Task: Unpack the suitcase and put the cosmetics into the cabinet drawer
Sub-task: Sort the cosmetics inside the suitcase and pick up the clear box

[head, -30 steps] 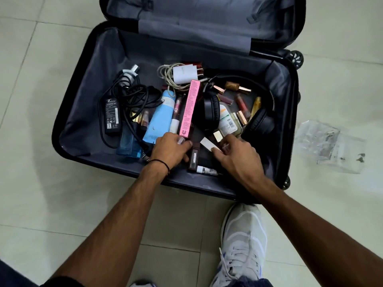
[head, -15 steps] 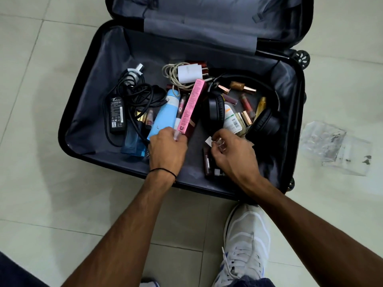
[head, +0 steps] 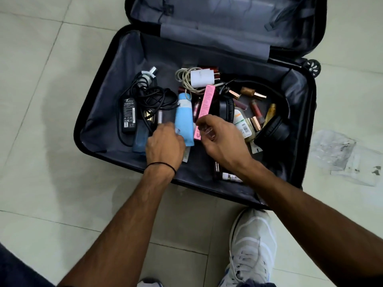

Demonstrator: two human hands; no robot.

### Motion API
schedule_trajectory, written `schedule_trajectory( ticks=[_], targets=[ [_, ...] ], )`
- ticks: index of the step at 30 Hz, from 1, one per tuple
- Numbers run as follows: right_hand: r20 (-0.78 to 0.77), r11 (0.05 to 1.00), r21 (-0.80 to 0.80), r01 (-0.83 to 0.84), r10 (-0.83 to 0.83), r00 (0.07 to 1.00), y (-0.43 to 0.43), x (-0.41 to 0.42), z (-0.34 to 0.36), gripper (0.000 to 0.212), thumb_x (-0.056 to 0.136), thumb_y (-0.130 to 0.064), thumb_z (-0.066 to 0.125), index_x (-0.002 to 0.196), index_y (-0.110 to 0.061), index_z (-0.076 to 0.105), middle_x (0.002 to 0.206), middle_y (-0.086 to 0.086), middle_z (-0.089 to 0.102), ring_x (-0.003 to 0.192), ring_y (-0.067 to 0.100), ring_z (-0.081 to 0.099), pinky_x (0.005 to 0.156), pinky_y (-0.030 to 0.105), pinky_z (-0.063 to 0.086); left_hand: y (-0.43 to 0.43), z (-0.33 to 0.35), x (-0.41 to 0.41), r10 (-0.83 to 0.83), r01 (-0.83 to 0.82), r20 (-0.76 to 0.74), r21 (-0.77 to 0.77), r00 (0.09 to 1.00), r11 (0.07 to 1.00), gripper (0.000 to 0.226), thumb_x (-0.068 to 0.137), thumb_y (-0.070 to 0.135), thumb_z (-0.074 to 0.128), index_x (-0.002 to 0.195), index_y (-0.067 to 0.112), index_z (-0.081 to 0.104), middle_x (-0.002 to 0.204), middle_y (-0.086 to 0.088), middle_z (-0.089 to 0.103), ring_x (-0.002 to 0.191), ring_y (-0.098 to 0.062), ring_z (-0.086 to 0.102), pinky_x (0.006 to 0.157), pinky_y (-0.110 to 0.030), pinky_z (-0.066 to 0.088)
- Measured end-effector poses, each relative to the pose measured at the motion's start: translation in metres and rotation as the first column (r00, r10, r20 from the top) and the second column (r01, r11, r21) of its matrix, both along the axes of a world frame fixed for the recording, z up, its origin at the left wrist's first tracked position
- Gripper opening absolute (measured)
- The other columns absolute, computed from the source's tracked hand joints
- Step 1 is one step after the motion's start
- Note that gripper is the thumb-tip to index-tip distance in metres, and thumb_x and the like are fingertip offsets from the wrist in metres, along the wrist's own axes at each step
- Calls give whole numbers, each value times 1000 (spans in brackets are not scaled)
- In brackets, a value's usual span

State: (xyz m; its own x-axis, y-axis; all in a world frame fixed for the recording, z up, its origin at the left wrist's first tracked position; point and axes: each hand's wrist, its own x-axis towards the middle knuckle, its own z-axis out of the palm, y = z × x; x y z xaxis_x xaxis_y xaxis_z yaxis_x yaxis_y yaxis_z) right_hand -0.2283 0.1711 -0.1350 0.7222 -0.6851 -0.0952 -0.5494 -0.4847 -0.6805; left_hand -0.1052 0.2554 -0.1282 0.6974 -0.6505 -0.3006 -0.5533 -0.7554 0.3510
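A: In the right hand (head: 221,141)?
B: Pinching a clear vial (head: 208,133) right of the blue tube (head: 184,119) — gathering, probably.
A: Left hand (head: 164,145)?
B: Curled left of the tube; can't tell on what. More cosmetics (head: 256,112) to fetch right of it — in the suitcase (head: 99,112).

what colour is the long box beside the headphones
Pink: the long box shows best in the head view.

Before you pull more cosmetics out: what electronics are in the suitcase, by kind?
Black power adapter with its cord: 1
White wall charger with its coiled cable: 1
Black headphones: 1
Total: 3
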Motion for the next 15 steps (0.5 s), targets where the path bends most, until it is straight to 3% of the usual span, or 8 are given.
schedule_trajectory(
  ticks=[5, 8, 9, 12, 15],
  targets=[
    [-9, 991, 13, 131, -131, 991, 3, -8, -5, 26, 90, -16, 61, 114, -23, 63, 114, -7, 69, 94, 14, 66, 79, 42, 57, 2, -4, -19, 88, -97, -312, -13, 946, 995, 27, 90, 19, 57, 115, 15, 67, 109, -11, 69, 99, -30, 62, 78, -30, 46],
    [-31, 992, 4, 123, -123, 992, 7, -11, -8, 28, 89, -15, 59, 116, -24, 62, 116, -7, 69, 96, 18, 67, 81, 45, 57, 5, -6, -12, 133, -159, -464, -17, 876, 987, 26, 88, 16, 58, 111, 20, 68, 101, -7, 72, 73, -23, 67, 62, -24, 53],
    [-36, 995, 0, 96, -96, 995, 8, -11, -8, 30, 89, -16, 59, 118, -25, 61, 117, -7, 68, 97, 18, 68, 81, 45, 57, 6, -7, -8, 137, -166, -473, -20, 870, 986, 26, 87, 16, 58, 110, 21, 68, 101, -6, 72, 70, -24, 67, 61, -25, 56],
    [-100, 996, -10, -84, 83, 991, 9, -11, -9, 38, 91, -17, 60, 126, -29, 58, 129, -10, 63, 99, 19, 69, 80, 45, 58, 10, -7, 4, 150, -167, -348, -18, 925, 986, 22, 87, 18, 56, 105, 21, 68, 101, -9, 70, 82, -34, 67, 78, -41, 58],
    [-245, 970, -30, -241, 227, 943, 10, -12, -11, 46, 90, -19, 57, 135, -31, 55, 150, -22, 45, 116, 19, 65, 84, 43, 57, 14, -4, 16, 174, -184, -196, -33, 965, 982, 23, 90, 17, 53, 110, 15, 65, 108, -13, 66, 96, -38, 62, 83, -37, 51]
  ],
)
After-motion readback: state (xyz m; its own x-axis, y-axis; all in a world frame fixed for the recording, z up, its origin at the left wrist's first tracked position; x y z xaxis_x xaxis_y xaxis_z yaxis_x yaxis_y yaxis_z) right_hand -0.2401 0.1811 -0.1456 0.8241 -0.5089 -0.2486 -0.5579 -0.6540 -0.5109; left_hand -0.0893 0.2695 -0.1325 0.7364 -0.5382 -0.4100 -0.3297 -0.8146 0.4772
